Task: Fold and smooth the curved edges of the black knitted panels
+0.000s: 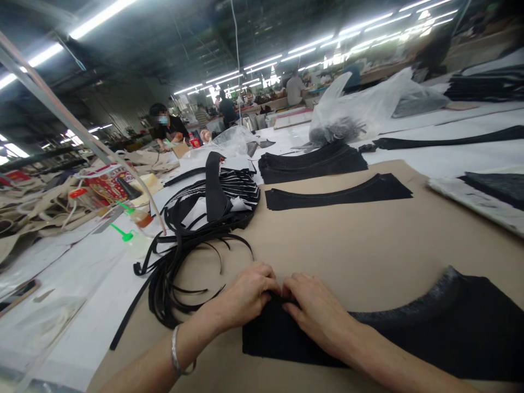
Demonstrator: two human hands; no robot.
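Observation:
My left hand [245,295] and my right hand [315,311] meet at the near edge of a wide, curved black fabric piece [413,333], their fingertips pinching a fold of it between them. This piece lies flat on a tan paper sheet [347,262]. Left of my left hand is a loose tangle of narrow black strips [176,278]. Farther ahead sit a black-and-white striped fabric bundle [241,188], a curved black fabric piece [335,194] and a stack of similar pieces [311,164]. A metal bangle [176,352] circles my left wrist.
A white-covered worktable runs ahead, holding a plastic bag [356,106] and more black pieces [487,84]. Beige fabric goods [36,210] are heaped at left, beside a green-tipped bottle [137,240]. A masked co-worker [167,123] works beyond, with other people farther back.

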